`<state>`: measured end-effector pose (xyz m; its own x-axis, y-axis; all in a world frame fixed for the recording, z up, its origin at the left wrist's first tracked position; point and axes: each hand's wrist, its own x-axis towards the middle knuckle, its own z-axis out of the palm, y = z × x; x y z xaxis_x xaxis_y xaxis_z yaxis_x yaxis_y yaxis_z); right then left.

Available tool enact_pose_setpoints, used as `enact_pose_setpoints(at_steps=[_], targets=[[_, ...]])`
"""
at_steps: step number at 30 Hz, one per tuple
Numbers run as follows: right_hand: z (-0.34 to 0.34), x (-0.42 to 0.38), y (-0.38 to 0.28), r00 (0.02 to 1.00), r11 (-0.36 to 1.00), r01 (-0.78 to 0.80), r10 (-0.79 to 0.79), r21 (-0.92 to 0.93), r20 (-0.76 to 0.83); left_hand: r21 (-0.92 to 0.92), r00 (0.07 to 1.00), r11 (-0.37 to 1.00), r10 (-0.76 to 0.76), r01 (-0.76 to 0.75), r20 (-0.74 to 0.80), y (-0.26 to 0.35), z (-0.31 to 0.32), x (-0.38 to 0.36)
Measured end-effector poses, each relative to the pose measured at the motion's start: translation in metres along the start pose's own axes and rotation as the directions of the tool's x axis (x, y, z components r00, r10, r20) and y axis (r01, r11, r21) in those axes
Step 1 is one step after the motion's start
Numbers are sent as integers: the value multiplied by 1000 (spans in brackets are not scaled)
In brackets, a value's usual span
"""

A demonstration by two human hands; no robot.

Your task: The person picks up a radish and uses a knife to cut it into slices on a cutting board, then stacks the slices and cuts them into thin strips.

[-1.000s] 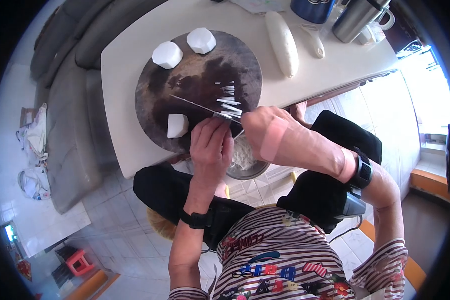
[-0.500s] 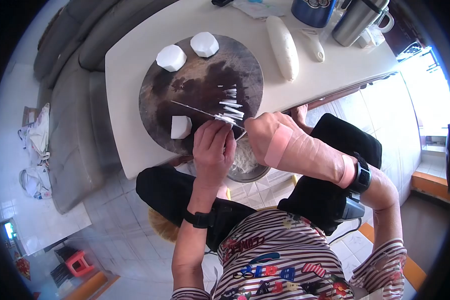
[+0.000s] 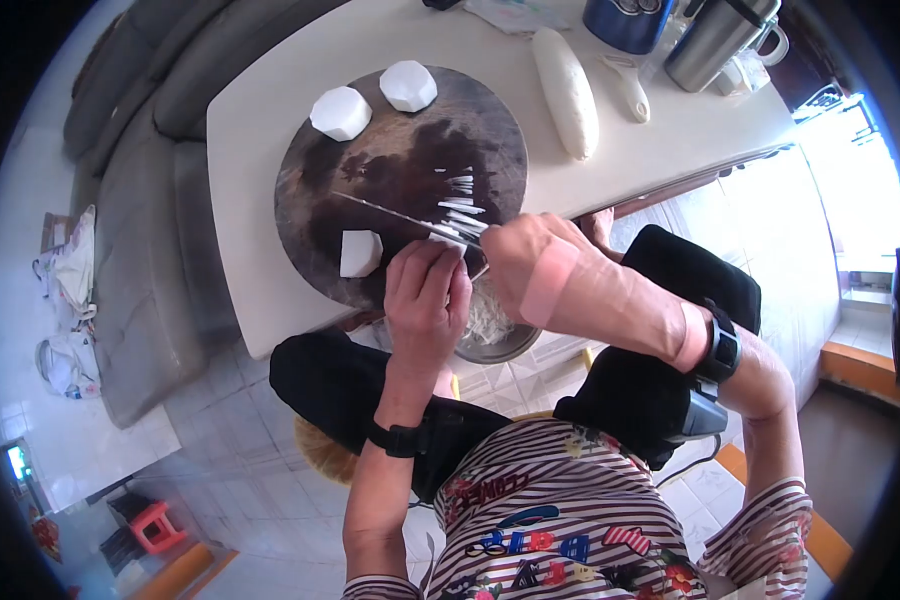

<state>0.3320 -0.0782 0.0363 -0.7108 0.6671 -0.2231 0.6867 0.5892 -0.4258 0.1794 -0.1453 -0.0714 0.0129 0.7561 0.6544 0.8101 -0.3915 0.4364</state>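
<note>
My right hand [image 3: 538, 262] is wrapped round the handle of a knife [image 3: 395, 213]. Its thin blade points to the far left over a round, dark wooden cutting board [image 3: 315, 215]. Bent fingers of my left hand [image 3: 425, 285] press a piece of white radish [image 3: 448, 236] against the board's near edge, right beside the blade. Beyond the blade lie several cut radish strips [image 3: 462, 207]. One radish chunk [image 3: 361, 253] sits left of my left hand, and two more, a left chunk [image 3: 341, 114] and a right chunk [image 3: 408, 87], rest at the far side.
Below the board's edge, a metal bowl [image 3: 505, 353] holds radish shreds [image 3: 485, 318], partly covered by my hands. On the table [image 3: 245, 160] lie a whole white radish [image 3: 565, 95] and a peeler [image 3: 627, 88]. A blue container [image 3: 625, 22] and a steel flask [image 3: 715, 45] stand behind.
The knife and my right hand have shifted slightly up and left, and the blade tip reaches further left. My left hand stays nearly in place on the radish piece.
</note>
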Motion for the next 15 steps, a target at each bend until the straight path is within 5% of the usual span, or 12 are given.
enact_pose_setpoints(at_steps=[15], targets=[[2,11,-6,998,998,55,-53,-32,39,-55,998,998,-34,36,45,3,-8,1]])
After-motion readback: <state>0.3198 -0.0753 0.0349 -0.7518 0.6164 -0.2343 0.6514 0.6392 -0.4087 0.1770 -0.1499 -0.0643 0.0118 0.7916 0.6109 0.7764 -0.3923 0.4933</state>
